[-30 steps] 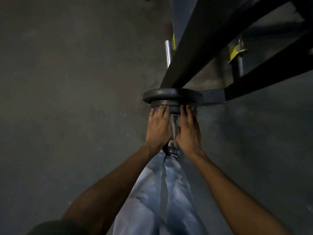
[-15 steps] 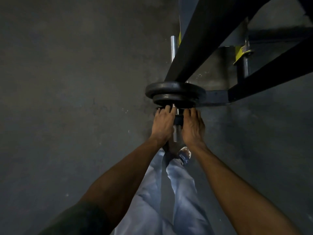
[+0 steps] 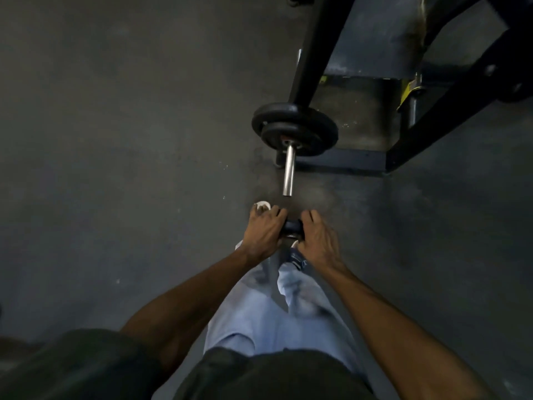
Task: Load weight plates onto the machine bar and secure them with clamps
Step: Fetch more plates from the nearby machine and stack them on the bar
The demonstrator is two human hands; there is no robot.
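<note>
Two black weight plates (image 3: 294,131) sit stacked on the chrome machine bar (image 3: 288,171), the smaller one in front. The bar's free end is bare. Below the bar's tip, my left hand (image 3: 264,230) and my right hand (image 3: 315,238) both grip a small black clamp (image 3: 292,228) between them, clear of the bar. Most of the clamp is hidden by my fingers.
The machine's black frame (image 3: 317,47) rises behind the plates, with a base rail (image 3: 346,163) on the floor and a yellow-tagged post (image 3: 409,90) to the right. Dark concrete floor (image 3: 129,140) spreads left. My light-blue trouser legs and shoes are below my hands.
Both hands have drawn back from the plates along the bar and come off its end, carrying the small black clamp. The bar's chrome end is now exposed.
</note>
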